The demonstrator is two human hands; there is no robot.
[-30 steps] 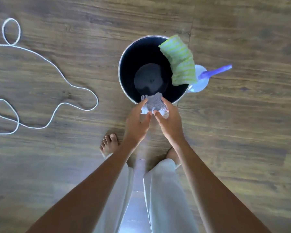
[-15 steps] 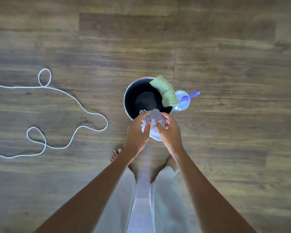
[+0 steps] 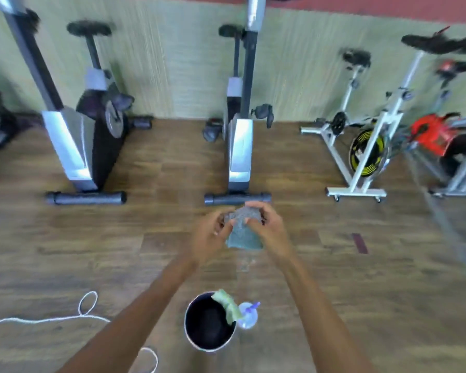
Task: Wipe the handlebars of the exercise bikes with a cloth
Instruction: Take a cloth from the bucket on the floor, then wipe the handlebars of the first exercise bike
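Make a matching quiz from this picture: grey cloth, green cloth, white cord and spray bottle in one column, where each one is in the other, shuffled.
1 grey cloth
2 green cloth
3 white cord
4 spray bottle

A draped over the bucket rim
B looped on the floor
C beside the bucket
D held by left hand and right hand

Pairs: 1-D, 2-A, 3-B, 4-C.

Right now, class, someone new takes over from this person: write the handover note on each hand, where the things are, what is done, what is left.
Left hand and right hand both grip the grey cloth, held up in front.
Bucket on the floor close by, green cloth over its rim, spray bottle beside it.
Exercise bikes stand ahead by the wall.
Done: cloth in hand. Left: reach the bikes, wipe their handlebars.
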